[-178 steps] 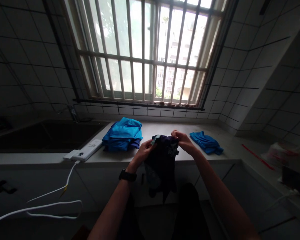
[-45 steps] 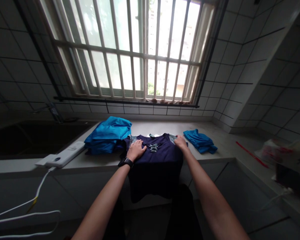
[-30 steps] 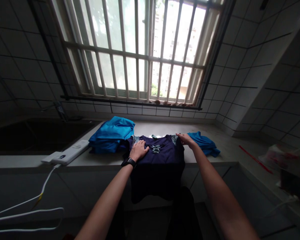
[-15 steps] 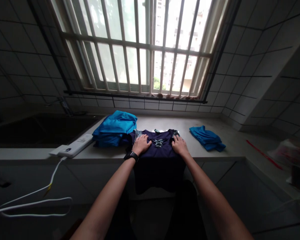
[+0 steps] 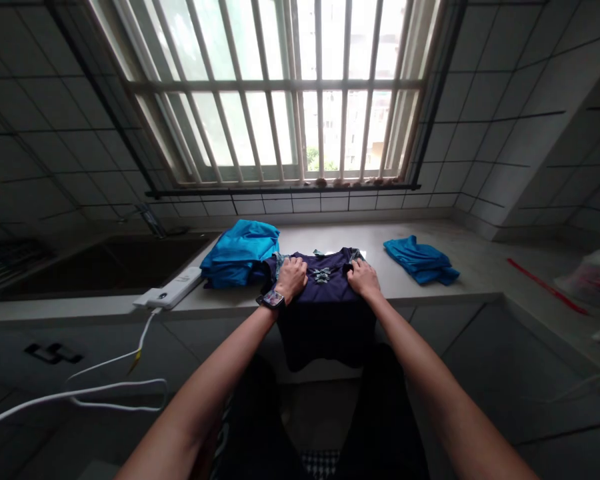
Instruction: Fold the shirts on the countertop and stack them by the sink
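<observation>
A dark navy shirt (image 5: 325, 290) with small patterned bows at its chest and patterned shoulder trim lies on the counter, its lower part hanging over the front edge. My left hand (image 5: 293, 277), with a watch (image 5: 273, 299) on the wrist, is closed on the shirt near its left shoulder. On the other side, my right hand (image 5: 363, 277) grips it just below the right shoulder, fingers curled into the cloth. A folded pile of bright blue cloth (image 5: 243, 250) sits left of the shirt and touches it. Another blue cloth (image 5: 420, 260) lies apart at the right.
A white power strip (image 5: 175, 290) with a cable (image 5: 145, 337) stands on the counter (image 5: 325, 233) beside the dark sink (image 5: 110, 263). A red strip (image 5: 547, 287) and a clear plastic bag (image 5: 590, 277) lie at the right. A barred window (image 5: 280, 87) is above.
My fingers have curled in more on the shirt's shoulders, from lying flatter on it. The view has shifted slightly; the shirt and blue cloths stay in place on the counter.
</observation>
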Demonstrator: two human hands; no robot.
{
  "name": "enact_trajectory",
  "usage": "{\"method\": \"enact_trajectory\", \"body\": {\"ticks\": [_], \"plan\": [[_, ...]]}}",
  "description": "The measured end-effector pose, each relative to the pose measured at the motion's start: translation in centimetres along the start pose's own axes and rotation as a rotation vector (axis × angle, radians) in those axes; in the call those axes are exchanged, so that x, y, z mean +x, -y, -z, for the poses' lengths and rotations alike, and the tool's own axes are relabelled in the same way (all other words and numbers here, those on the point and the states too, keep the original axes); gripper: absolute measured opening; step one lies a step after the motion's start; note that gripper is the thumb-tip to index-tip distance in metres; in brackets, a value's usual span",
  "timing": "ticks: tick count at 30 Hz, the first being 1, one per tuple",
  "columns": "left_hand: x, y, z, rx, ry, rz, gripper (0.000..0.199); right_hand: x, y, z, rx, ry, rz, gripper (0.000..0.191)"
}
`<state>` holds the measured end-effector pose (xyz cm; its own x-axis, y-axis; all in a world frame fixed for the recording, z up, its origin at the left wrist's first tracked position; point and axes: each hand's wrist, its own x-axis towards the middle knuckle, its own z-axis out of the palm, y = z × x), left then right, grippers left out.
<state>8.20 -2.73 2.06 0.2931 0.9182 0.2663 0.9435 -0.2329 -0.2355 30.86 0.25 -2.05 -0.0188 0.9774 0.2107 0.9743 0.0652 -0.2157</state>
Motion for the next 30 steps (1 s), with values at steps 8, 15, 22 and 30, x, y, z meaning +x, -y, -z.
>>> {"method": "enact_trajectory", "body": {"ticks": [8,15,22,30], "plan": [[-0.6,6.9,3.4,0.012,0.059,0.397,0.030,0.1,0.2,0.0,0.032,-0.021,0.000,0.053],[0.7,8.2,5.2,-0.318,0.005,0.350,0.020,0.1,0.2,0.1,0.029,-0.019,0.000,0.053],[1.4,6.7,4.8,-0.890,0.064,0.317,0.027,0.2,0.2,0.1,0.034,-0.013,-0.006,0.054],[0.1,4.4,1.1,-0.426,0.290,0.124,0.037,0.1,0.2,0.3,0.041,-0.014,-0.008,0.054]]}}
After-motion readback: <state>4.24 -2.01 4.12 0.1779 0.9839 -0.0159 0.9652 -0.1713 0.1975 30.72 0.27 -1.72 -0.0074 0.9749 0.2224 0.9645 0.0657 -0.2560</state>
